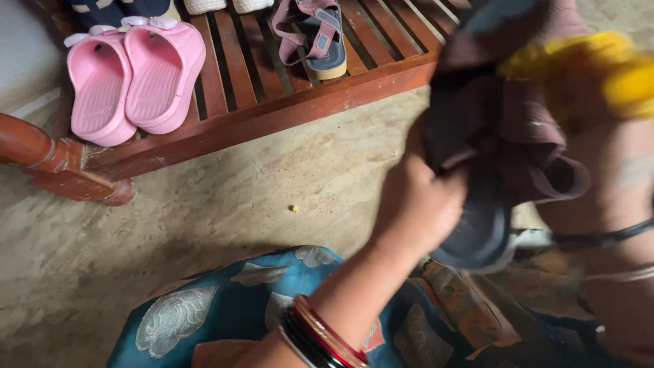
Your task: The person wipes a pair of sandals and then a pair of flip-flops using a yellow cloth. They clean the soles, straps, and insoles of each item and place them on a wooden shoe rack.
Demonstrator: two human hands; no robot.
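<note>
The left hand (pixel 415 204) has its fingers clamped on a dark sandal (pixel 490 157) at right. The right hand (pixel 613 204) touches it too. Blur hides that hand's fingers, so I cannot tell their spread.

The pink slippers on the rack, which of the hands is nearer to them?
Left. The left hand, gripping a dark sandal, is right of the pink slippers; the right hand is farther right.

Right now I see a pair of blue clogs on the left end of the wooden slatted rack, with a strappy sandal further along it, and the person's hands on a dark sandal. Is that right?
Not quite. The clogs on the left end of the wooden slatted rack are pink, not blue, as the head view shows. The rest holds: a strappy sandal lies further along the rack, and the left hand and the right hand are on the dark sandal.
</note>
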